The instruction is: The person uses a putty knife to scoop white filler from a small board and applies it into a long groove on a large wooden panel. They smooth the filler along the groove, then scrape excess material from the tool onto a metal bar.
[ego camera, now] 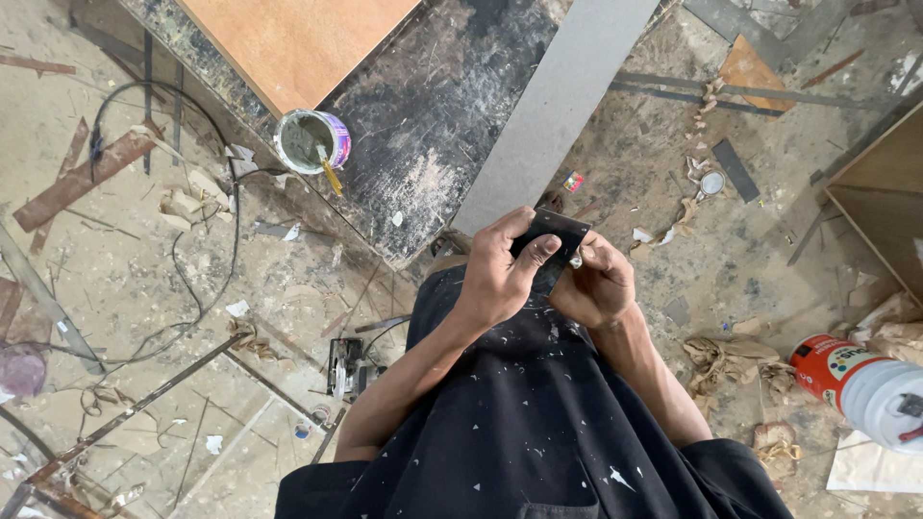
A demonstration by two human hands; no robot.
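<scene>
Left hand: the left hand (500, 274) is closed around a small dark flat piece (550, 234), thumb laid across its near face and fingers curled behind it.
Right hand: the right hand (596, 284) is curled shut just beside the left, knuckles touching it, pinching the lower right corner of the same piece; what sits between its fingertips is too small to tell.
Dark flat piece: held up in front of the body between both hands, tilted, its upper edge and right corner free and showing above the fingers.
Beyond the hands: a long grey strip (553, 106) runs away from the fingertips at a slant, its near end just past the piece; beside it lies a scuffed black board (433, 115), whose ragged near edge ends short of the left hand.
Far left of the left hand: an open paint tin (311, 140) with a yellow-handled stick in it stands at the black board's edge, well apart from the hands; an orange panel (298, 43) lies behind it.
Right of the right hand: a red and white bottle (860, 389) lies on its side, well apart; crumpled brown paper (721, 360) lies between.
Room: dusty floor (125, 279) with a black cable, wood scraps and metal rods spreads left of the left forearm.
Near side: the dark speckled garment (519, 423) fills the space under both wrists.
</scene>
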